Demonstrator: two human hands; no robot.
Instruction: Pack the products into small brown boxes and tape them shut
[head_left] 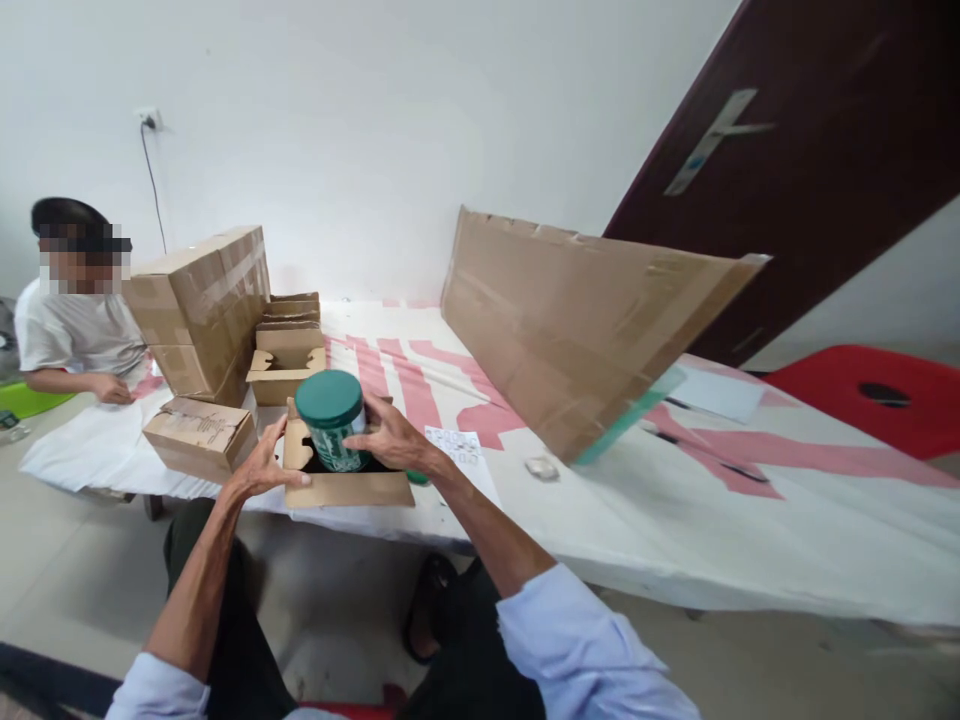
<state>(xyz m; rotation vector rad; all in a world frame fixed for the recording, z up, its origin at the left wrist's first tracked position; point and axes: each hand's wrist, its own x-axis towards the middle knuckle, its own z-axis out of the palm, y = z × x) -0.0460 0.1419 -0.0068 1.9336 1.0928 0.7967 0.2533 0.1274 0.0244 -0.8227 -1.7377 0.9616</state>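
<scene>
A dark green canister [335,430] with a green lid is partly inside the mouth of an open cardboard box [352,490] at the table's front edge. My right hand [390,435] grips the canister from its right side, fingers around its upper body. At the box's left side, my left hand [259,467] holds the cardboard, with the thumb over the front flap. The canister's lower end and the box's inside are mostly hidden. Just right of the box, part of a green item [418,478] shows under my right wrist.
Left of me lie a closed carton [201,438], an open box [287,365] and a tall taped carton [199,300]. A large cardboard panel [585,320] leans at the right. A printed sheet [457,455] and a small pale object [541,468] lie nearby. Another person [79,310] sits at far left.
</scene>
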